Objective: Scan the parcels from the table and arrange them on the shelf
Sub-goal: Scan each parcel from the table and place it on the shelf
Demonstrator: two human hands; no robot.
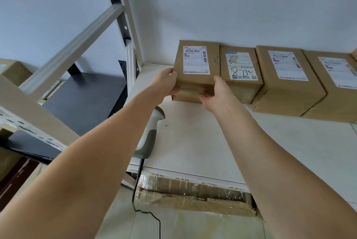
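1. Far left, at nine o'clock, a cardboard box sits on a neighbouring rack, beside a dark shelf board.
2. Left hand is on the parcel, thumb on top, fingers curled round its left front edge: a firm hold.
3. Below the wrists, at six o'clock, a grey scanner lies on the white shelf, cable trailing off the front edge.
4. Right hand grips the parcel's front right corner, fingers tucked underneath.
5. The parcel sits at the shelf's back left, label up, touching a second parcel marked in black pen.
6. Rightward, toward three o'clock, a third parcel and a fourth parcel complete the row along the wall.
7. Underneath, a taped box sits on the lower level.
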